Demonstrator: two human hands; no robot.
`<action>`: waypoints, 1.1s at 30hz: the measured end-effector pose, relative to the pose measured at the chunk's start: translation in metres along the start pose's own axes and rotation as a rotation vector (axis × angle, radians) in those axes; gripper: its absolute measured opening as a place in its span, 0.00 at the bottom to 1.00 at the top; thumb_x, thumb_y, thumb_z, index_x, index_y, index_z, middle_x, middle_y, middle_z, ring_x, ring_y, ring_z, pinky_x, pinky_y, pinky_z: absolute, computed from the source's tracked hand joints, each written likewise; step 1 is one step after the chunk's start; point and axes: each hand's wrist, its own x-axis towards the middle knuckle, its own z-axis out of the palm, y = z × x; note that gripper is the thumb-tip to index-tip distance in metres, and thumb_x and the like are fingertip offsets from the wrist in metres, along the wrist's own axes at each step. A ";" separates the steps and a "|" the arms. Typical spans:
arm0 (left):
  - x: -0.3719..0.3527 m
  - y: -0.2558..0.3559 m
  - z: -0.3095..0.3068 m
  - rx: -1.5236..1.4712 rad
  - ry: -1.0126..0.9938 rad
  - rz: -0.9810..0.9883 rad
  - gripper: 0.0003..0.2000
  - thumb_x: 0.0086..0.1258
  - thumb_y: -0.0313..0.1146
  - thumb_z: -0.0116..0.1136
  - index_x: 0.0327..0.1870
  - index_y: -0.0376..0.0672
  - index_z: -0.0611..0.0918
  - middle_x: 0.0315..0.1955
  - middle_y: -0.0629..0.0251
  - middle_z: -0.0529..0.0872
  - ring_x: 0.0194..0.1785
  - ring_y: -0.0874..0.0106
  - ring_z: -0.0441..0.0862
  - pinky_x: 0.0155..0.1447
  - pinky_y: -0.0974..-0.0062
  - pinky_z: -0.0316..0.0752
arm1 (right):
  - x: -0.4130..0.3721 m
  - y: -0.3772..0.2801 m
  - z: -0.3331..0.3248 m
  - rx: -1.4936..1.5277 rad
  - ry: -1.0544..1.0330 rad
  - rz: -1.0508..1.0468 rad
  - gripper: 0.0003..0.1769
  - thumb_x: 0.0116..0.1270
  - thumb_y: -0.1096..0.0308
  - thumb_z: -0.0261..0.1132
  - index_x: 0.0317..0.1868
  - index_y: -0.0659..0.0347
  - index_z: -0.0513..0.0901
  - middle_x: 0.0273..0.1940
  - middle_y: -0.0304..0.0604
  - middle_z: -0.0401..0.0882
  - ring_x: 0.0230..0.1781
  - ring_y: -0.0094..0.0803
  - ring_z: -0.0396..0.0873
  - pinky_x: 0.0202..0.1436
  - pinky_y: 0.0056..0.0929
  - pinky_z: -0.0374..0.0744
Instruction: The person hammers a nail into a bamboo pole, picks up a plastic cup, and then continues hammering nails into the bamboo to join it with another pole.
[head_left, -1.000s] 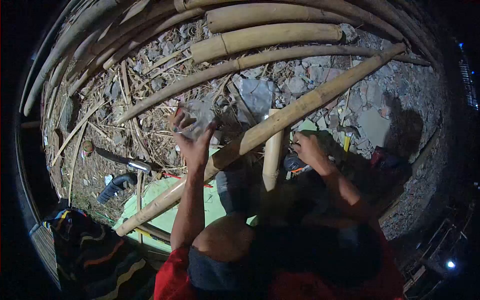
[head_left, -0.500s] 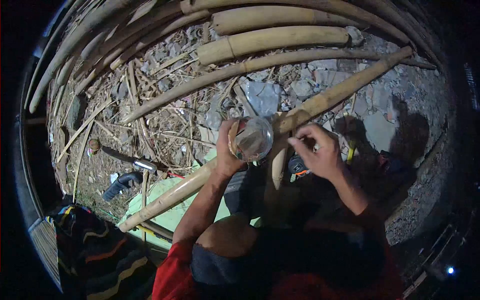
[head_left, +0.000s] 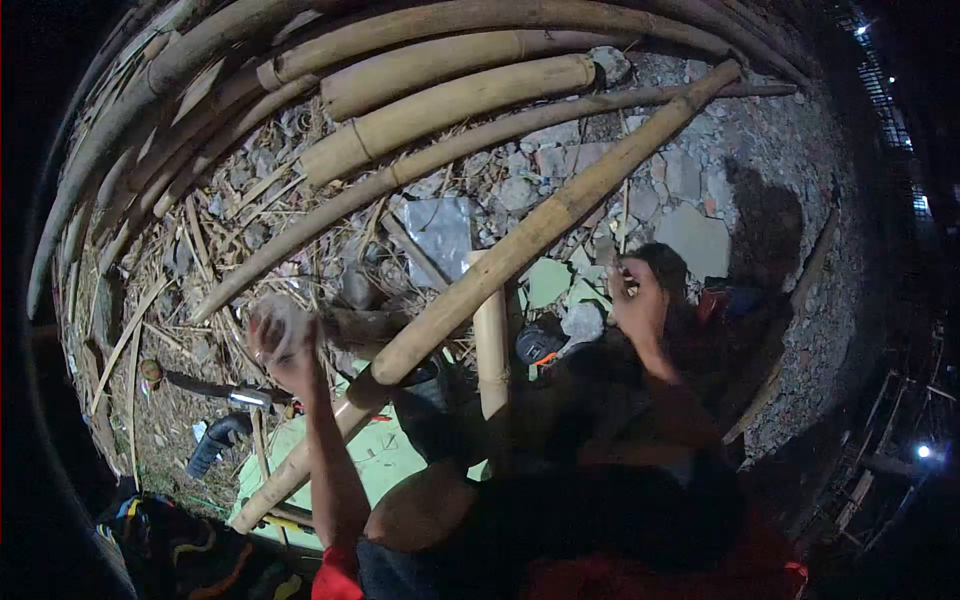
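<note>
My left hand (head_left: pixel 300 372) is closed around a clear, see-through cup or jar (head_left: pixel 278 328), held over the straw-strewn ground left of a long bamboo pole (head_left: pixel 540 228). Motion blurs both cup and fingers. On the other side of the pole, my right hand (head_left: pixel 642 312) is raised with its fingers curled into a pinch. Whether anything small sits between those fingertips cannot be made out. Below and left of it lies a black and orange round tool (head_left: pixel 538 345), perhaps a tape measure. A shorter bamboo piece (head_left: pixel 490 345) meets the long pole from below.
Several bamboo poles (head_left: pixel 450 110) lie across the far ground. At left are a long-bladed knife (head_left: pixel 205 387) and a dark sheath-like object (head_left: pixel 216 442). A pale green sheet (head_left: pixel 385 460) lies under the pole's near end. Broken rubble (head_left: pixel 690 235) covers the right side.
My left hand has carried the clear cup left, away from the long pole. My right hand stays raised and curled, now farther from the cup. The whole view has shifted.
</note>
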 end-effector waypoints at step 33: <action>-0.022 -0.014 -0.082 -0.049 0.072 -0.253 0.46 0.65 0.18 0.74 0.82 0.45 0.60 0.75 0.48 0.67 0.69 0.61 0.75 0.64 0.68 0.81 | 0.003 0.079 0.008 -0.210 0.083 -0.165 0.25 0.58 0.61 0.82 0.49 0.63 0.79 0.42 0.53 0.81 0.47 0.56 0.80 0.53 0.50 0.77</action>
